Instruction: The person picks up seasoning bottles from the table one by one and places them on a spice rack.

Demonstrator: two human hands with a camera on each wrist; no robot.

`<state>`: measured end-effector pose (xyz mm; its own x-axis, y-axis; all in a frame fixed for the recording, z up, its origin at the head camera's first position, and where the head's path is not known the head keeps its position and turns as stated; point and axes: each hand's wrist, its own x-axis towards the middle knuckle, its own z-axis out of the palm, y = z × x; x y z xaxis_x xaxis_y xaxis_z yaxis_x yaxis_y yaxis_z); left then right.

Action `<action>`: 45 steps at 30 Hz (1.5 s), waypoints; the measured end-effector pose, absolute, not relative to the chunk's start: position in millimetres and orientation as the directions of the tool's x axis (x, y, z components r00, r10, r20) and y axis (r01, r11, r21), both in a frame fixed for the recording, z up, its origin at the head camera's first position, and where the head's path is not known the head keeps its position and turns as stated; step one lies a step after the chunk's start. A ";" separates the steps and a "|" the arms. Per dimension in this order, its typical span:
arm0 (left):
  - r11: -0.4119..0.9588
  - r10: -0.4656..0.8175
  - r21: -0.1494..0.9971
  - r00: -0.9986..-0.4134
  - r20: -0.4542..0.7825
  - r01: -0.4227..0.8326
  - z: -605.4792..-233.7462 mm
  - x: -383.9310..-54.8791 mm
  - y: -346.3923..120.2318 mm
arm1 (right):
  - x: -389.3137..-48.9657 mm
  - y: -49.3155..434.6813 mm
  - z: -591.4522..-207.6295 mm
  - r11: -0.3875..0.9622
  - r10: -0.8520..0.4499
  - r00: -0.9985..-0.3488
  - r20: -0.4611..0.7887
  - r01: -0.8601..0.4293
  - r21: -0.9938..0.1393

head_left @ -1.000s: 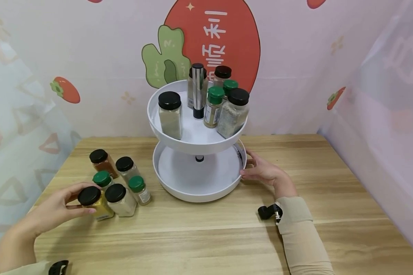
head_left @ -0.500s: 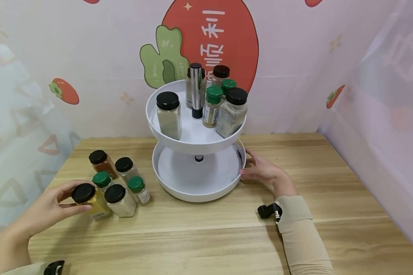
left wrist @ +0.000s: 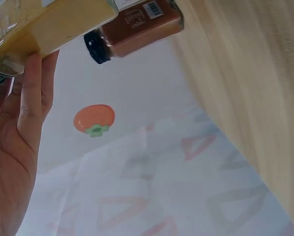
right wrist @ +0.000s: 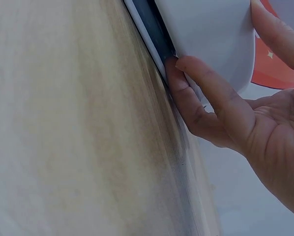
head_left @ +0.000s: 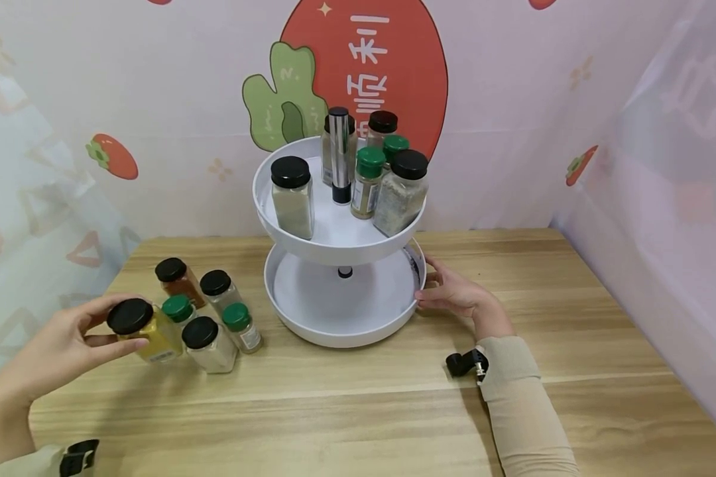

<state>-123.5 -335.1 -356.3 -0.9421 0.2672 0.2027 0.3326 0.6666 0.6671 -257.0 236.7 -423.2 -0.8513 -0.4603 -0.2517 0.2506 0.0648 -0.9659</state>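
Note:
My left hand (head_left: 65,341) grips a square spice jar (head_left: 162,336) of yellow powder by its upper part, just under the black lid. The jar is tilted and lifted off the table; its underside shows in the left wrist view, fingers (left wrist: 31,98) against its side. At the table's centre stands a white two-tier turntable (head_left: 344,338). My right hand (head_left: 453,296) holds the right side of its lower tier, thumb at the rim and fingers (right wrist: 220,98) curled beneath the wall in the right wrist view. The lower tier's visible floor is bare.
Beside the yellow jar stand a red-brown spice jar (head_left: 181,285), a cream-coloured one (head_left: 213,351), a grey one (head_left: 223,295) and two small green-capped bottles (head_left: 250,336). Several jars, such as a pale one (head_left: 294,209), occupy the upper tier around a metal post (head_left: 339,149).
My left hand has lifted the yellow jar and drawn it left and up, away from the cream-coloured jar. The right hand keeps its place on the turntable.

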 end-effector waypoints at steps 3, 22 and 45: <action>0.665 0.268 0.667 -0.941 0.206 0.335 -350.5 -123.9 -333.5 | -257.6 237.0 -423.1 0.066 -0.465 -0.849 -0.251 0.249 -0.966; 0.700 0.299 0.557 -0.892 0.339 0.446 -313.8 -128.7 -312.3 | -257.6 237.3 -423.9 0.062 -0.473 -0.847 -0.242 0.242 -0.968; 0.562 0.431 0.530 -0.772 0.467 0.635 -288.8 -131.9 -245.3 | -255.7 238.3 -422.1 0.062 -0.469 -0.847 -0.249 0.250 -0.966</action>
<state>-131.9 -245.3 -288.8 -0.7720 0.4313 0.4669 0.6347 0.5621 0.5302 -255.7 238.3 -422.1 -0.8472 -0.4691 -0.2495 0.2501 0.0622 -0.9662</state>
